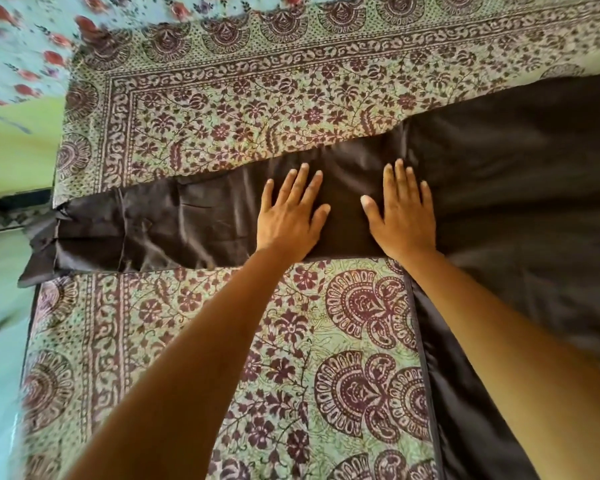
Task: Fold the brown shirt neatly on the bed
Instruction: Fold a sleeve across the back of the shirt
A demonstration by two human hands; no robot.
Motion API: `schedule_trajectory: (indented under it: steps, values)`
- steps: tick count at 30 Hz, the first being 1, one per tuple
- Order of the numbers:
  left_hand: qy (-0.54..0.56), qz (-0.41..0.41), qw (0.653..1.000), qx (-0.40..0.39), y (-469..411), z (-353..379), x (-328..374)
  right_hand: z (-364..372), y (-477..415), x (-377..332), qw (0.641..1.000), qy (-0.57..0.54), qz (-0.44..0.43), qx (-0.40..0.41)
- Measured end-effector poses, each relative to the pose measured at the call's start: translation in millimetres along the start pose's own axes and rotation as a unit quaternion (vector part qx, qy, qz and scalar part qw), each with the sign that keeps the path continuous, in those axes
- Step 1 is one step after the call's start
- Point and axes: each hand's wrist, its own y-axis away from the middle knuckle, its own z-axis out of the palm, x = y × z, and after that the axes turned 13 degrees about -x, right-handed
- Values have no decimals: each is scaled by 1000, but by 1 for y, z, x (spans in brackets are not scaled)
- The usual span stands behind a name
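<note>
Brown shirt sleeve under flat, splayed left hand and right hand, on bed

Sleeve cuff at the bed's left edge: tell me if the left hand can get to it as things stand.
Probably yes. The left hand lies flat and open on the brown shirt sleeve, and only bare sleeve lies between it and the cuff. Nothing blocks the way, though the cuff hangs off the bed edge, so a leftward stretch looks needed.

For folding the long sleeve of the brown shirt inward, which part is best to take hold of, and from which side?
Probably the cuff end of the sleeve, taken from the left with the left hand. The sleeve lies stretched flat leftward, its crumpled cuff hanging past the bed edge, so fingers can slip under there. The right hand may press near the shoulder.
</note>
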Motion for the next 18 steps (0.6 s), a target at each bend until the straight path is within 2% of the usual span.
schedule_trajectory:
  steps: [6,9,12,13,15,18]
  values:
    - [25,-144,989,19,25,-10,-85,0,1,-4,1000,-5,20,15]
    - [58,-256,965,18,43,-16,-127,-1,1,-5,1000,9,18,-11]
    - [74,-329,941,30,39,-24,-113,-2,1,-7,999,29,2,-19]
    - [54,-310,948,40,30,-26,-94,-3,0,-8,999,30,-11,-21]
    - [39,-201,978,43,2,-29,-42,-6,-3,-7,999,17,-33,-32]
    - [75,-61,995,-10,-28,-22,31,-6,-5,-6,999,10,-37,-28]
